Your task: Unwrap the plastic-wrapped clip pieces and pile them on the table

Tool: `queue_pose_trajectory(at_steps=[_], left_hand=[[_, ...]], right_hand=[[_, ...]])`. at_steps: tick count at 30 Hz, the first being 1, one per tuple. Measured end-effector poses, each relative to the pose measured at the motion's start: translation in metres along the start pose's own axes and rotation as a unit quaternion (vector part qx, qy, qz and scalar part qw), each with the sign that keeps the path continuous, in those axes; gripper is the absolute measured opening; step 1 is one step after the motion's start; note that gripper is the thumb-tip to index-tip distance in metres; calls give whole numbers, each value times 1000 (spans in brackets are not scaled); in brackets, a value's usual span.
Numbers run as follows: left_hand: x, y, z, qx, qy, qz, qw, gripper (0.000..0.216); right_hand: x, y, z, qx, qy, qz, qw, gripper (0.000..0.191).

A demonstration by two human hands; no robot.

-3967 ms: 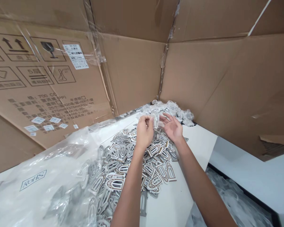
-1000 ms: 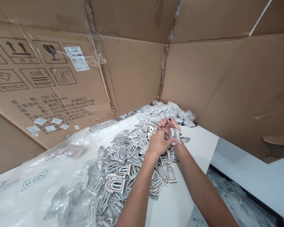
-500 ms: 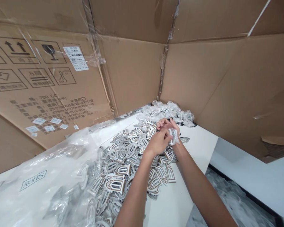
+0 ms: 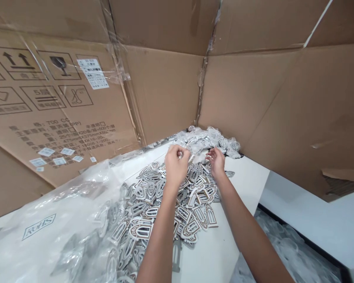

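A heap of flat, arch-shaped silver and brown pieces [image 4: 153, 204] lies on the white table [image 4: 218, 243]. My left hand [image 4: 174, 168] hovers over the far end of the heap, its fingers pinched on a small silver piece [image 4: 180, 154]. To its right, my right hand [image 4: 217, 161] rests with fingers loosely apart at the edge of a mound of small plastic-wrapped pieces [image 4: 208, 138] in the back corner. Nothing shows in its grasp.
A large crumpled clear bag with a RoHS label [image 4: 38, 227] covers the table's left side and part of the heap. Taped cardboard walls [image 4: 165, 90] close in the back and both sides. A dark-rimmed bin of plastic-wrapped items [image 4: 286, 251] sits low right.
My hands were together over the heap with a wrapped piece in the right one. They have parted: the left moved left and back, the right reached to the wrapped mound and no longer holds it.
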State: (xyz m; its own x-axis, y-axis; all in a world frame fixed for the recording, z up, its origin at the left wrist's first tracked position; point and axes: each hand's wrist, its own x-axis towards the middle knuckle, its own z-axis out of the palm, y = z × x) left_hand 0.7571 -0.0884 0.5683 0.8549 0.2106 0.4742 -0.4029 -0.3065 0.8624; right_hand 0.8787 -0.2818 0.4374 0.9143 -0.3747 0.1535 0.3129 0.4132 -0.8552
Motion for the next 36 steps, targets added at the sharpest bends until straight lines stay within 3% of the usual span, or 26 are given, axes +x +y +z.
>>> queue_pose_trajectory(at_steps=[3, 7, 12, 14, 17, 20, 22, 28, 32, 36], left_hand=[[4, -2, -13, -11, -35, -22, 999, 20], [3, -5, -20, 20, -54, -45, 997, 19], [0, -16, -31, 94, -267, -48, 958, 13], [-1, -19, -38, 139, -261, -46, 954, 9], [-3, -16, -46, 288, -190, -113, 932, 20], [-5, -10, -48, 331, -233, -179, 897, 34], [-6, -9, -46, 322, -258, -165, 896, 35], [-2, -14, -39, 281, -249, -106, 921, 30], [1, -7, -36, 144, -192, -41, 970, 30], [1, 9, -35, 84, -141, 10, 986, 30]], right_hand=[[11, 15, -11, -197, 21, -86, 976, 35], [18, 34, -17, -344, -114, -136, 922, 34], [25, 48, -20, -426, -208, -159, 866, 41], [28, 50, -20, -466, -218, -144, 845, 43], [31, 53, -19, -504, -219, -115, 828, 44], [34, 55, -19, -514, -215, -101, 824, 48], [34, 57, -21, -509, -208, -100, 829, 50], [34, 62, -25, -459, -181, -126, 861, 47], [35, 62, -24, -418, -176, -130, 882, 41], [35, 62, -22, -408, -168, -129, 888, 42]])
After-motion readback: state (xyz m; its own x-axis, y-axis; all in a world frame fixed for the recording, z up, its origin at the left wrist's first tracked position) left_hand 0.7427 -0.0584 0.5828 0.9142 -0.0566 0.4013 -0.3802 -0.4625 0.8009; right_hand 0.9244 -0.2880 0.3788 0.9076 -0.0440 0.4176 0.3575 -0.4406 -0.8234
